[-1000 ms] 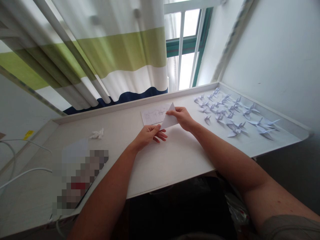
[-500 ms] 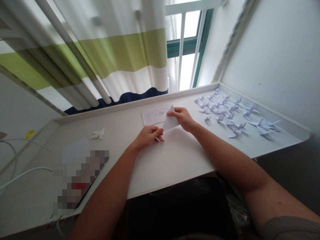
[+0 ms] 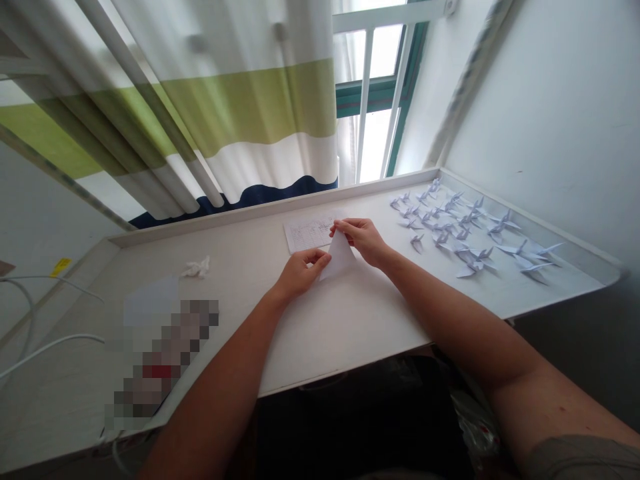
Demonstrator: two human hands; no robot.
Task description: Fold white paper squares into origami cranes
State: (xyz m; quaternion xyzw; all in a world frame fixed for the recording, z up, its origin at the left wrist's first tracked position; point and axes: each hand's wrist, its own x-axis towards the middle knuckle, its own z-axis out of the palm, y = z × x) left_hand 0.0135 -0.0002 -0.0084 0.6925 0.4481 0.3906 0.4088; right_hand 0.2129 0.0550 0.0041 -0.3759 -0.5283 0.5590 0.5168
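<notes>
A folded piece of white paper (image 3: 339, 259), roughly triangular, is held between both hands above the table. My left hand (image 3: 303, 268) pinches its left edge between thumb and fingers. At the paper's top corner, the fingertips of my right hand (image 3: 364, 239) are closed on it. Just behind lies a flat sheet with writing or print (image 3: 306, 233), partly covered by the hands. Several folded white paper cranes (image 3: 443, 223) stand grouped on the table to the right of my right hand.
The white table (image 3: 310, 360) has a raised rim along the back and right. On the left lie a crumpled tissue (image 3: 196, 268), a pale sheet (image 3: 151, 300), a pixelated long object (image 3: 163, 367) and white cables (image 3: 55, 347). A striped curtain (image 3: 250, 107) hangs behind.
The paper has been turned so its point is up under my right fingertips. My left hand has shifted its hold along the left edge, and its fingers have curled in.
</notes>
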